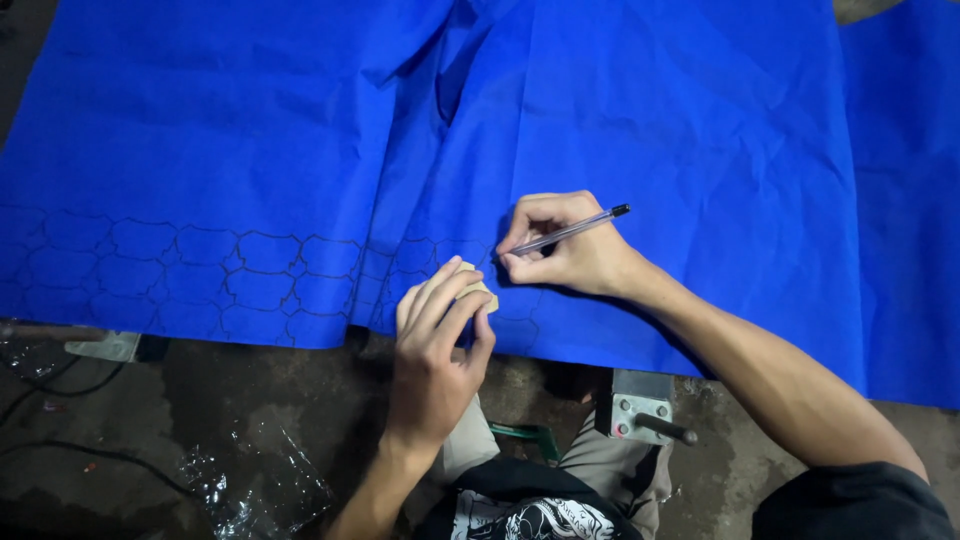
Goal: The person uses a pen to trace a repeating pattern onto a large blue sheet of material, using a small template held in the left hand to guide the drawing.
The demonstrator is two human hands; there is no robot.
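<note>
Pressing down on a small tan template [478,288], the left hand [437,345] lies flat over it, fingers together and spread across its top so that only its upper and right edges show. The template rests on a blue cloth [620,110] near the cloth's lower edge, about midway across the picture.

The right hand [565,250] sits just beside the template, to its upper right, with thumb and fingers clamped on a clear pen [572,230]. The pen slants up to the right, its dark cap end pointing away from the hand and its tip down at the cloth, right at the template's edge. The two hands are nearly touching.

A band of traced outlines [200,270] runs along the cloth's lower part, from the left edge up to the template: rows of like shapes drawn in dark line, side by side. To the right of the hands the cloth is unmarked. Folds run down the cloth above the hands.

Below the cloth's edge lies a dark, worn floor [180,400]. Crumpled clear plastic [250,490] lies on it at lower left, and a grey metal fitting [640,408] with a short rod stands by the person's knee.
</note>
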